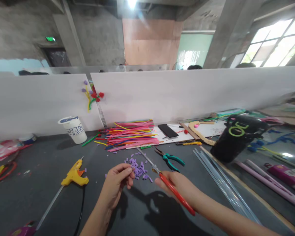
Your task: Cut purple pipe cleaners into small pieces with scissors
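My left hand (117, 183) is closed in a pinch, thumb against fingertips, just left of a loose pile of short purple pipe-cleaner pieces (139, 169). Whatever may be between those fingertips is too small to make out. In my right hand (184, 185) is a pair of scissors with red handles (175, 190). Their blades point up and left over the purple pieces and look nearly closed. Behind the right hand lie teal-handled pliers (170, 160) with dark jaws. A bundle of pink, yellow, red and blue pipe cleaners (132, 134) lies beyond the pile.
A yellow glue gun (75, 173) with its cord lies at left, near a white paper cup (75, 130). A black phone (168, 130) rests behind the pliers. Clear glue sticks (218, 180) and a black bottle (232, 141) are at right. A white partition (186, 95) lines the back.
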{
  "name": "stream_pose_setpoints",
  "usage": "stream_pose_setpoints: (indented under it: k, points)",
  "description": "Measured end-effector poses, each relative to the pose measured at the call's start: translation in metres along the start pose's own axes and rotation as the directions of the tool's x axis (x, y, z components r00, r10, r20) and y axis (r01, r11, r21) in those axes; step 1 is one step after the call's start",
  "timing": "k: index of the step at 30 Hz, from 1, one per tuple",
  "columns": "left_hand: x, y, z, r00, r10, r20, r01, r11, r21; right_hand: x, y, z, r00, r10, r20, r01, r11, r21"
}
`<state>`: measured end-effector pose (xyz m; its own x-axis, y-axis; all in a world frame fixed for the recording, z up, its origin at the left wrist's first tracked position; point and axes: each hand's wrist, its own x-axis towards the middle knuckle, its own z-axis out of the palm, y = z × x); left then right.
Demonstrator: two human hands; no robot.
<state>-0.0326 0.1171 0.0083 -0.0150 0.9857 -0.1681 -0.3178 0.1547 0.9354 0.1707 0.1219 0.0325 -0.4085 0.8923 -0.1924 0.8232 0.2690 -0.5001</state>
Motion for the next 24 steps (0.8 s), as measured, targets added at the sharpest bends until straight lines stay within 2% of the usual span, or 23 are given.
stream_pose_setpoints:
  k: [6,10,13,16,21,24]
  points:
    - [0.008,-0.008,-0.020,0.990,0.085,-0.116,-0.057,0.972,0.226,0.000,0.017,-0.002,0.990,0.066,-0.127,-0.078,0.993,-0.088]
    - [0.010,-0.010,-0.036,0.960,0.170,-0.223,-0.100,0.951,0.293,-0.008,0.024,0.012,0.983,-0.051,-0.178,0.021,0.986,-0.167]
    - [0.008,-0.011,-0.042,0.951,0.210,-0.228,-0.121,0.929,0.348,-0.013,0.024,0.027,0.982,-0.128,-0.139,0.101,0.977,-0.189]
    - [0.007,-0.014,-0.042,0.949,0.245,-0.199,-0.143,0.896,0.420,-0.010,0.022,0.039,0.986,-0.089,-0.144,0.062,0.982,-0.177]
    - [0.015,-0.012,-0.051,0.926,0.321,-0.200,-0.147,0.794,0.590,0.014,0.017,0.036,0.978,-0.015,-0.206,0.008,0.999,-0.035]
    - [0.033,0.002,-0.070,0.905,0.368,-0.215,-0.092,0.661,0.745,0.031,0.012,0.026,0.963,-0.030,-0.268,0.034,0.999,0.010]
